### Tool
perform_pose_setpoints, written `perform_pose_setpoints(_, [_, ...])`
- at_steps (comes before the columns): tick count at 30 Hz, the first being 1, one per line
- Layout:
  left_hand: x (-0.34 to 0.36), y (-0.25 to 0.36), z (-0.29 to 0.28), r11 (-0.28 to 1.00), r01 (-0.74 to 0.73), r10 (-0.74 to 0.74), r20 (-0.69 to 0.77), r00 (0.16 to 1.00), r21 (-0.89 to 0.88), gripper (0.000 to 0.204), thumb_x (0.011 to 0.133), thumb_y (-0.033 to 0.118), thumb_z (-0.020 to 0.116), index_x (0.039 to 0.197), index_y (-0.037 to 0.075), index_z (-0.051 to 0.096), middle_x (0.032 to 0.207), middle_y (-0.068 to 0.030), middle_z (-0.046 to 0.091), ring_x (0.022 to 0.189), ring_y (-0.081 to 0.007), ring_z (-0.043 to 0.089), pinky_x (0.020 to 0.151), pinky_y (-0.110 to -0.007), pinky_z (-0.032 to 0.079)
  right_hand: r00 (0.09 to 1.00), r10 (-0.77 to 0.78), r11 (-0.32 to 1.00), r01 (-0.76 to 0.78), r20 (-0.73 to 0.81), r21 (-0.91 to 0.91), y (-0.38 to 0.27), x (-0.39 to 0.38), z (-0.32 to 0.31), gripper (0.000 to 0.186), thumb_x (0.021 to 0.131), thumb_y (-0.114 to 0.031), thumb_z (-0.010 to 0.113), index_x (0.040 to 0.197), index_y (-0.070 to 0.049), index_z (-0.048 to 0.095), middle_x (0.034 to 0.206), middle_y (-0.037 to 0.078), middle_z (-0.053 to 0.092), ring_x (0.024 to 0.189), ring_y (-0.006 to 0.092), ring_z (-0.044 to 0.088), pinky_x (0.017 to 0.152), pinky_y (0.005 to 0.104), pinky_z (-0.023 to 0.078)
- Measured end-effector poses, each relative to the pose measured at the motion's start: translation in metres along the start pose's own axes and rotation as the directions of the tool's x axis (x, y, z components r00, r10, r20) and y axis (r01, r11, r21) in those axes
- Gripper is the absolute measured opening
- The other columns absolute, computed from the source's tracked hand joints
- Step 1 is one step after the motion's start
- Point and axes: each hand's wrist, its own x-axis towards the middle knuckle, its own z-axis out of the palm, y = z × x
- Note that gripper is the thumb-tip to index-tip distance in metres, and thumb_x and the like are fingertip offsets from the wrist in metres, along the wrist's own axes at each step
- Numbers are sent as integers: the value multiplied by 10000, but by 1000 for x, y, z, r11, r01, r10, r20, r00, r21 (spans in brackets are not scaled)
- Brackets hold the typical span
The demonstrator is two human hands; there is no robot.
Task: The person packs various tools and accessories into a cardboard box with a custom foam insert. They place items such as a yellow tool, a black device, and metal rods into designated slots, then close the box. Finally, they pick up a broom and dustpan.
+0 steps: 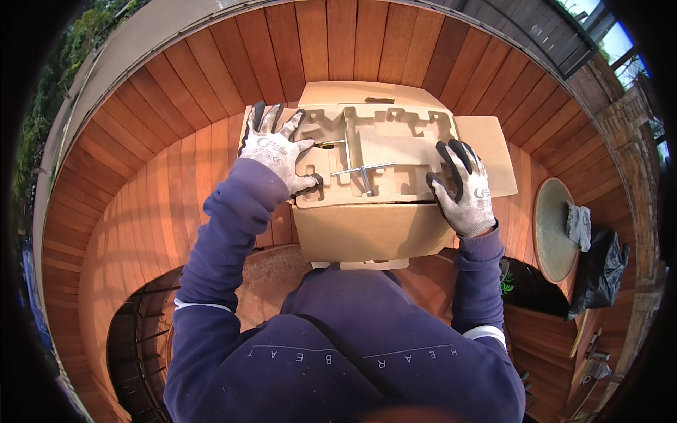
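Seen from above, both gloved hands, left hand (pixel 278 149) and right hand (pixel 465 187), gripped the edges of a moulded pulp tray (pixel 395 151) seated in an open cardboard box (pixel 367 229) on a wooden deck (pixel 176 141); tilting it could likely spill the loose metal tool (pixel 363 170).

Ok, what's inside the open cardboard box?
A moulded pulp tray fills the cardboard box, with metal rods in its recesses. Both gloved hands, left hand and right hand, grip the tray; anything beneath is hidden.
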Motion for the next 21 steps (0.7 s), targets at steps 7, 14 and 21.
perform_pose_setpoints(7, [5,-9,23,993,-26,28,15,1000,-112,734,869,594,660,1458,165,575,1616,-130,419,1536,-307,300,1297,-474,136,984,-49,995,63,171,-78,6,16,30,581,889,-281,737,1430,-143,580,1471,176,543,1404,391,449,1185,501,345])
perform_pose_setpoints(14, [-3,-9,44,974,-52,29,-102,994,-222,710,880,515,683,1443,98,565,1596,-179,426,1522,-339,314,1291,-472,169,990,-91,994,84,108,64,-46,31,19,546,847,-210,758,1378,-187,632,1265,165,622,1207,383,560,1043,491,471])
perform_pose_setpoints(21, [-15,-9,51,942,-122,57,-210,976,-314,740,904,489,677,1492,73,506,1577,-220,436,1510,-370,329,1278,-502,184,985,-171,969,166,8,181,-44,36,26,379,810,-38,729,1178,-126,716,1040,118,682,1024,348,641,913,467,527])
